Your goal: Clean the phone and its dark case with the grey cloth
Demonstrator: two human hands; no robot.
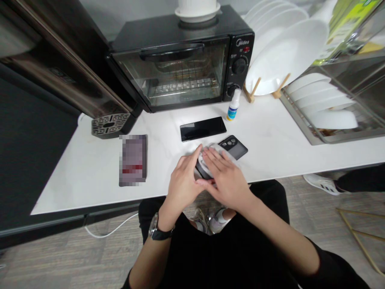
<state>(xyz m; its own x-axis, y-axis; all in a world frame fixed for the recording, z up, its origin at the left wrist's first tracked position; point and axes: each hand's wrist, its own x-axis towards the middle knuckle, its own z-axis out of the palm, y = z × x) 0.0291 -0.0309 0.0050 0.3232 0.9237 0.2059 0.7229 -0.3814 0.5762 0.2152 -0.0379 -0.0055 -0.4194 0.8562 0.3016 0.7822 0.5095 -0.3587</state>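
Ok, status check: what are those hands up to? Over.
Left hand gripping dark item, identity unclear. Right hand on pale cloth over it. Phone case close by, partly hidden, possibly in the way. Black phone just beyond.

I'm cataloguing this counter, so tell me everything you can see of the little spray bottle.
The spray bottle is white, apparently plastic, with a white top and a label mostly blue, yellow near the bottom; its lettering is too small to read reliably. It stands upright on the white, marble-look countertop, in front of the toaster oven, below its control knobs, and just beyond the right end of the phone. Only the countertop appears to touch it.
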